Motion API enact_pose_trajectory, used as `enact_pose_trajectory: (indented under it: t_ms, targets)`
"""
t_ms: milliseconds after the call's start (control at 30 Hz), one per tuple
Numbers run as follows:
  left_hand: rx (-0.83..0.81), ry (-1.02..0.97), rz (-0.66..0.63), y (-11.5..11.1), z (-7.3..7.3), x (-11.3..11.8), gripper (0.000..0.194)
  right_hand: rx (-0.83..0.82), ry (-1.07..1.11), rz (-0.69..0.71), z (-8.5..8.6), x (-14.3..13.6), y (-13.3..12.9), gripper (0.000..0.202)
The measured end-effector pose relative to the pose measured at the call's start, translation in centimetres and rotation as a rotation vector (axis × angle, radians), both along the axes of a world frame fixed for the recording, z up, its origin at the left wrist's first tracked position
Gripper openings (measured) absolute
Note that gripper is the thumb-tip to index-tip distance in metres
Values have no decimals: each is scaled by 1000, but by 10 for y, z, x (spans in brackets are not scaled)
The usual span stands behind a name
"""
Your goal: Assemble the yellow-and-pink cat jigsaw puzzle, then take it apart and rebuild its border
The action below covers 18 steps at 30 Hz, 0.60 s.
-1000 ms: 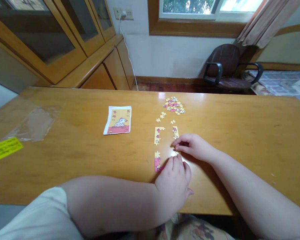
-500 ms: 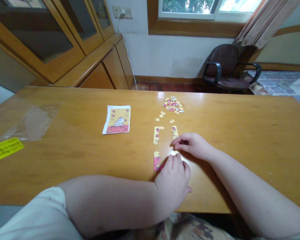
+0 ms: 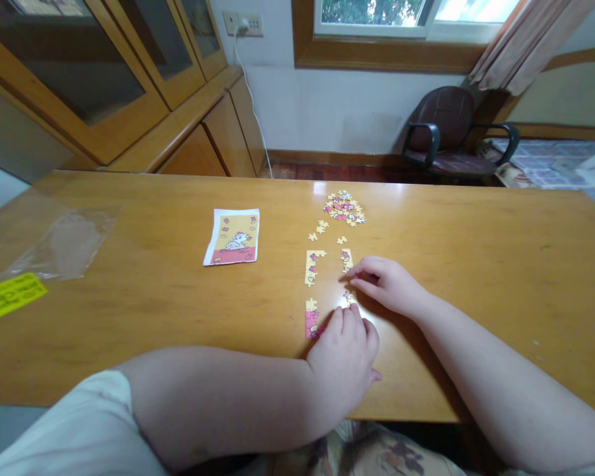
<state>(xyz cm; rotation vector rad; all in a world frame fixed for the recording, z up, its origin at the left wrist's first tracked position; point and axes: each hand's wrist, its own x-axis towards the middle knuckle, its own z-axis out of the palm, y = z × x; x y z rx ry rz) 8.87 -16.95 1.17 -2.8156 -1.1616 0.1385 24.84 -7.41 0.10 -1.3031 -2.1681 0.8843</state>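
Joined jigsaw pieces lie as parts of a frame: a yellow upper-left strip (image 3: 310,269), a yellow-and-pink lower-left strip (image 3: 311,320) and a yellow upper-right strip (image 3: 346,258). My left hand (image 3: 346,350) rests palm down over the bottom of the frame, its fingers extended and pressing on the lower right jigsaw pieces (image 3: 348,297); whatever lies beneath is hidden. Beside the upper-right strip hovers my right hand (image 3: 379,281), thumb and forefinger slightly apart, with nothing visible between them.
A heap of loose jigsaw pieces (image 3: 344,207) lies farther back, with several yellow pieces (image 3: 320,227) nearer. To the left are a picture sheet (image 3: 234,238), a clear plastic bag (image 3: 69,244) and a yellow label (image 3: 12,297). A chair (image 3: 441,129) stands beyond the table.
My right hand has moved slightly up and away from the lower right pieces, uncovering more of them, and its fingers have parted. My left hand stays in place.
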Motion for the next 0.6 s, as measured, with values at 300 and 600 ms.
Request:
enact_pose_trajectory:
  t_ms: [300, 600]
  targets:
    - [-30, -54, 7, 6, 4, -1, 63, 16, -54, 51, -2, 7, 4, 11]
    - [-50, -133, 23, 13, 4, -1, 53, 304, -294, 48, -12, 13, 18, 42]
